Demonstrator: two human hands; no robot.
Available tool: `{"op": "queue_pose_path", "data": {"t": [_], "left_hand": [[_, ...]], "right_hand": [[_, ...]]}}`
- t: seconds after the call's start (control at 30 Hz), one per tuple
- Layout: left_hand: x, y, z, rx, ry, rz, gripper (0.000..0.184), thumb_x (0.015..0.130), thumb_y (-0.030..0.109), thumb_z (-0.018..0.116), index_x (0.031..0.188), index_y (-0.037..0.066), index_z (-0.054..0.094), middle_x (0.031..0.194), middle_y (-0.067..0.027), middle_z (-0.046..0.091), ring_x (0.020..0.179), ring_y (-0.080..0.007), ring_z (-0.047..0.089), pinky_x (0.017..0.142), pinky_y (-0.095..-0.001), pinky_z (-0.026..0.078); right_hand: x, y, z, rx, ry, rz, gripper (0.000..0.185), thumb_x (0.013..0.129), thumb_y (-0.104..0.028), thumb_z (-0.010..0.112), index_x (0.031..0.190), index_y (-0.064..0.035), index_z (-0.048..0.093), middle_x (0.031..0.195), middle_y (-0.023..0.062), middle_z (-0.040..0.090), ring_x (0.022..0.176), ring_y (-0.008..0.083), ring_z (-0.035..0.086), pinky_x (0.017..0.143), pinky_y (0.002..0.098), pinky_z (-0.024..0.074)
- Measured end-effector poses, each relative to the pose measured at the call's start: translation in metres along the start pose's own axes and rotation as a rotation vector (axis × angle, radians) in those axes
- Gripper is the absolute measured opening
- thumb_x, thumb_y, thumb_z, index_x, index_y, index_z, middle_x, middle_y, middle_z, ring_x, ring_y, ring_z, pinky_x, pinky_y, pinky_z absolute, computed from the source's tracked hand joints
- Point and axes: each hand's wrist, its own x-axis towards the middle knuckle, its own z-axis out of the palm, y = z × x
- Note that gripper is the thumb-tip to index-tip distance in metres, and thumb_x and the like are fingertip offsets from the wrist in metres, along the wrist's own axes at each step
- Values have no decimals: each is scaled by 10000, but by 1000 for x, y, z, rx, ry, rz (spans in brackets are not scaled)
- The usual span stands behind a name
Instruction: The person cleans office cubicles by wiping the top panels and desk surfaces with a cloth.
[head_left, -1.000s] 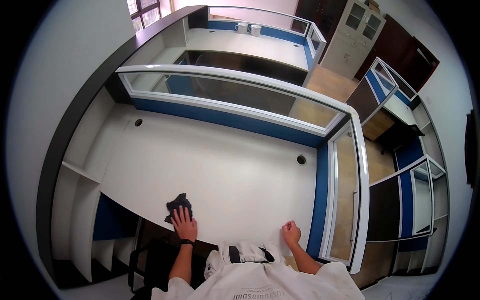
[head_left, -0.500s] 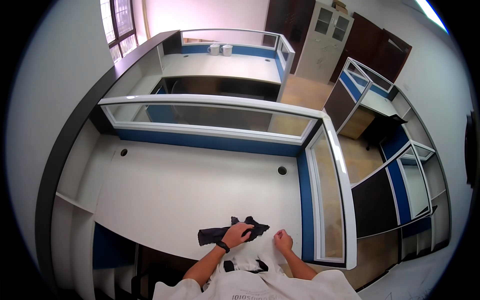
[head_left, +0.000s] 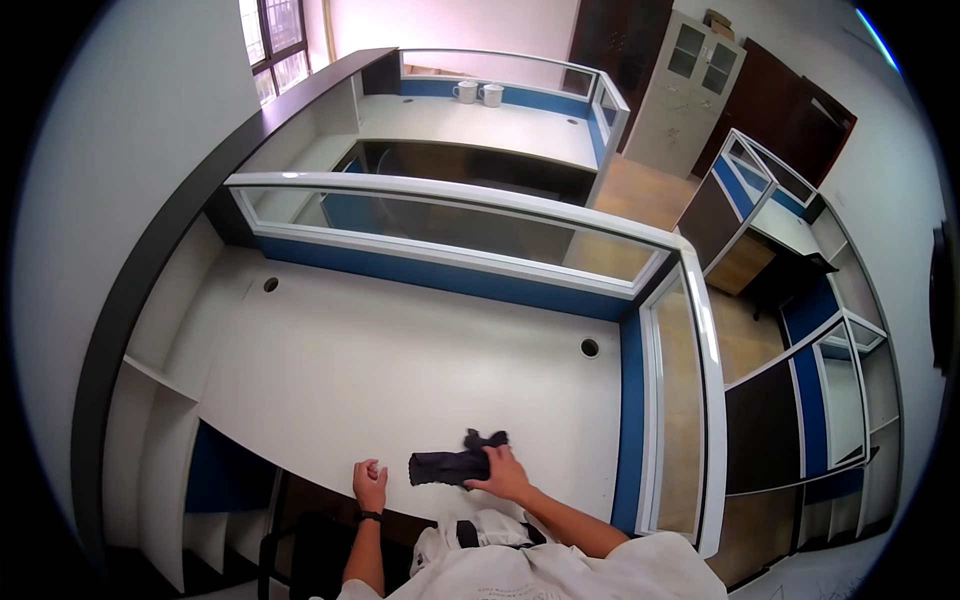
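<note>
A dark, crumpled cloth point(head_left: 447, 468) lies on the white desk point(head_left: 400, 350) near its front edge. My right hand point(head_left: 503, 474) is on the cloth's right end, with thumb and fingers closed round it. Left of the cloth and apart from it, my left hand point(head_left: 370, 482) rests by the desk's front edge with its fingers curled and nothing seen in them. A black band point(head_left: 369, 516) is round my left wrist.
Blue, glass-topped partitions point(head_left: 440, 273) border the desk's back and right side. Open shelves point(head_left: 160, 385) stand at the left. Two white mugs point(head_left: 490, 95) are on the desk behind. A black chair point(head_left: 310, 550) is below the front edge.
My left hand has let go of the cloth and moved back left. My right hand has moved left and taken hold of the cloth, which lies further right than a second ago.
</note>
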Motion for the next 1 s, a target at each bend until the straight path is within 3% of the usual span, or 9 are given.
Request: {"op": "queue_pose_path", "data": {"t": [0.1, 0.3, 0.4, 0.57, 0.63, 0.7, 0.73, 0.87, 1.0], "left_hand": [[-9, -4, 4, -59, 54, -8, 282, 731, 18, 742, 972, 31, 597, 789, -66, 535, 638, -175, 494, 624, -293, 450], [-1, 17, 20, 144, 58, -24, 246, 740, 193, 766, 918, 115, 615, 794, 8, 590, 618, -162, 524, 718, -334, 365], [9, 28, 24, 242, -44, 145, 198, 753, 172, 747, 885, 121, 609, 811, 3, 580, 651, -173, 533, 709, -345, 360], [41, 47, 46, 195, -159, 182, 179, 762, 172, 738, 874, 122, 607, 832, -4, 594, 692, -175, 551, 732, -353, 355], [52, 56, 57, 148, -156, 301, 171, 766, 168, 735, 862, 123, 602, 837, 0, 599, 749, -175, 571, 736, -356, 357], [55, 54, 62, 193, -188, 280, 164, 764, 160, 735, 842, 124, 595, 831, 5, 597, 791, -173, 580, 734, -358, 359], [55, 55, 61, 199, -180, 287, 165, 760, 155, 737, 833, 125, 592, 828, 8, 594, 788, -172, 579, 727, -357, 359], [56, 59, 59, 211, -165, 292, 177, 747, 150, 747, 807, 132, 581, 813, 19, 587, 782, -171, 578, 696, -350, 356], [55, 58, 58, 194, -146, 299, 217, 709, 130, 778, 792, 118, 578, 798, 0, 600, 745, -186, 575, 668, -347, 349]], "right_hand": [[21, -42, 12, -135, -149, -121, 863, 642, -556, 763, 1300, -94, 449, 1191, 170, 449, 1122, 352, 491, 888, 459, 466], [41, -50, 31, -156, -116, -180, 635, 633, -355, 772, 1183, -174, 510, 1146, 128, 466, 1085, 325, 480, 852, 494, 417], [48, -14, 14, -99, 53, 8, 540, 634, -289, 743, 1127, -178, 554, 1116, 116, 496, 1073, 332, 478, 853, 488, 416], [50, 81, -45, -189, 313, 353, 481, 655, -197, 699, 1118, -179, 571, 1111, 100, 506, 1063, 318, 484, 845, 482, 428], [43, 120, -74, -199, 388, 472, 509, 675, -147, 667, 1171, -161, 554, 1157, 109, 506, 1085, 326, 475, 860, 474, 428], [35, 155, -87, -247, 532, 516, 549, 704, -115, 630, 1242, -119, 522, 1248, 131, 488, 1120, 350, 460, 909, 479, 413], [36, 157, -97, -197, 492, 611, 599, 732, -93, 594, 1314, -36, 462, 1362, 188, 422, 1205, 398, 411, 1014, 490, 352], [62, 174, -79, -173, 569, 442, 639, 775, -94, 532, 1371, 59, 357, 1442, 274, 307, 1332, 445, 276, 1120, 486, 228], [139, 151, -68, -291, 649, 260, 636, 778, -94, 523, 1375, 50, 358, 1449, 248, 322, 1345, 424, 276, 1112, 492, 223]]}}
